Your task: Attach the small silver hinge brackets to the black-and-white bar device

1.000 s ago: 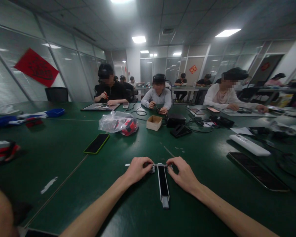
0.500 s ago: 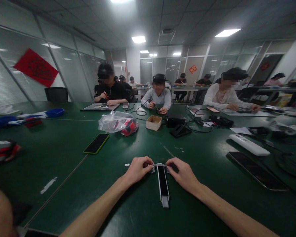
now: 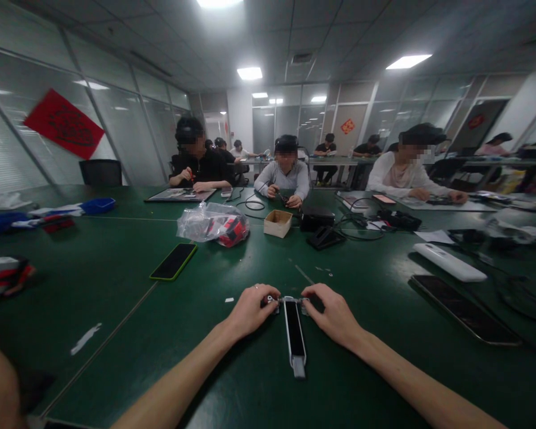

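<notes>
A slim white device with a long black screen [image 3: 295,330] and a grey tip lies on the green table, its tip toward me. At its far end on the left, my left hand [image 3: 251,310] pinches a small silvery part [image 3: 273,302] between thumb and fingertips. My right hand [image 3: 333,311] mirrors it on the other side, thumb and index finger closed on a similar small part [image 3: 304,305]. Both parts sit right beside the device's far end; whether they are joined to it I cannot tell. Fingers partly cover them.
Left of my hands lies a phone with a green edge [image 3: 173,261]. Beyond are a plastic bag with red items [image 3: 214,225], a small open box [image 3: 277,224] and a black box [image 3: 316,218]. To the right lie a white case [image 3: 449,262] and a dark phone [image 3: 464,310]. Several people sit opposite.
The whole view has shifted very slightly. My fingers have moved a little at the small parts, and more of the left part shows; the device stays in place.
</notes>
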A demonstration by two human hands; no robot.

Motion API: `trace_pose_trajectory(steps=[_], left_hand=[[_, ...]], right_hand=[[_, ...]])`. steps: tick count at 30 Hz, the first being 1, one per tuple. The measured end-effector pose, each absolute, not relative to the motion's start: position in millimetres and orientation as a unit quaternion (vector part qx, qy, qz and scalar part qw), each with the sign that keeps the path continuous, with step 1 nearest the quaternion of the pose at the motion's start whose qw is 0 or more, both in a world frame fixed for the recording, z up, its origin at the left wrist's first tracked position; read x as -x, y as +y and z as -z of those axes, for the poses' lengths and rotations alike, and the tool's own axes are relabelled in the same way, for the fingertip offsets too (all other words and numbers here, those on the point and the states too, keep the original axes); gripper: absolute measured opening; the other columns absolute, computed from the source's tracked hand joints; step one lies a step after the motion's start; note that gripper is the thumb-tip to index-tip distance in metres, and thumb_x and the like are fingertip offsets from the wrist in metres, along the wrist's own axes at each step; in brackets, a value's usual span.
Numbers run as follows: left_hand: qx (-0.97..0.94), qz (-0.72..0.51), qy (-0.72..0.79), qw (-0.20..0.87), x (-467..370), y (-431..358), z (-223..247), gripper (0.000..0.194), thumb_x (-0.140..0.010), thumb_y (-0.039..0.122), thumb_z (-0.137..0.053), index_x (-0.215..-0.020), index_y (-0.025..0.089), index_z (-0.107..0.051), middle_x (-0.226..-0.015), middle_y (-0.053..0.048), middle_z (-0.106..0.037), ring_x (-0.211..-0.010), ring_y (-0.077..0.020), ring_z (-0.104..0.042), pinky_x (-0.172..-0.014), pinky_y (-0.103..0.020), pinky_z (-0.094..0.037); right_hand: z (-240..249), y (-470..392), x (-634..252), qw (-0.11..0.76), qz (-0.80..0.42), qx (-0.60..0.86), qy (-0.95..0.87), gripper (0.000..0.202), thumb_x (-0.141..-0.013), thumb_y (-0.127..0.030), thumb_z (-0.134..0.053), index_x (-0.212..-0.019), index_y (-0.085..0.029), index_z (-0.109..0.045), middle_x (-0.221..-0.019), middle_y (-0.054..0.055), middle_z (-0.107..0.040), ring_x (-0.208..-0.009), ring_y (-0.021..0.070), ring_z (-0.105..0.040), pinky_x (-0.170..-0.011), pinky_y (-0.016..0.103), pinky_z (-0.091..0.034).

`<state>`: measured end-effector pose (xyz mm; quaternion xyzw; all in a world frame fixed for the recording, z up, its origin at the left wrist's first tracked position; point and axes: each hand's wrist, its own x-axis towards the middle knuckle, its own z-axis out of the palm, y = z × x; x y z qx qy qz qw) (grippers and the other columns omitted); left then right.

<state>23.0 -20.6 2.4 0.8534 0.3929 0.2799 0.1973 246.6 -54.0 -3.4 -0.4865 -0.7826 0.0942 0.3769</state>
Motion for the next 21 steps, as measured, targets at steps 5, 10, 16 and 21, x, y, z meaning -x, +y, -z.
trace_pose_trajectory(steps=[5, 10, 16, 21], left_hand=[[-0.851, -0.27, 0.409, 0.186, -23, -21, -4, 0.018, -0.081, 0.02, -0.056, -0.098, 0.019, -0.063, -0.085, -0.001, -0.064, -0.073, -0.0143, -0.058, -0.067, -0.025, -0.044], [-0.846, -0.282, 0.411, 0.187, -22, -23, -8, 0.02, -0.081, 0.02, -0.054, -0.099, 0.017, -0.062, -0.088, -0.002, -0.064, -0.072, -0.0143, -0.058, -0.067, -0.026, -0.045], [-0.844, -0.302, 0.409, 0.167, -22, -24, -7, 0.019, -0.082, 0.018, -0.052, -0.099, 0.017, -0.061, -0.092, -0.003, -0.064, -0.08, -0.0162, -0.059, -0.074, -0.028, -0.046], [-0.855, -0.308, 0.398, 0.124, -21, -24, -5, 0.021, -0.083, 0.016, -0.052, -0.103, 0.018, -0.058, -0.094, -0.004, -0.064, -0.085, -0.0177, -0.059, -0.076, -0.03, -0.045]], right_hand=[[14, -26, -281, 0.348, -0.008, 0.558, -0.753, 0.017, -0.084, -0.021, -0.049, -0.096, -0.016, -0.06, -0.097, 0.009, -0.061, -0.093, 0.0223, -0.056, -0.081, 0.04, -0.048], [25, -3, -315, 0.27, 0.052, 0.642, -0.716, 0.028, -0.084, -0.028, -0.05, -0.106, -0.017, -0.064, -0.104, 0.014, -0.059, -0.093, 0.0271, -0.054, -0.076, 0.043, -0.046], [27, -4, -313, 0.244, 0.003, 0.646, -0.723, 0.024, -0.087, -0.022, -0.044, -0.094, -0.017, -0.067, -0.096, 0.011, -0.063, -0.089, 0.0237, -0.055, -0.077, 0.037, -0.044], [24, -9, -304, 0.243, -0.01, 0.637, -0.731, 0.023, -0.088, -0.024, -0.043, -0.09, -0.015, -0.064, -0.091, 0.011, -0.064, -0.086, 0.0228, -0.056, -0.078, 0.034, -0.043]])
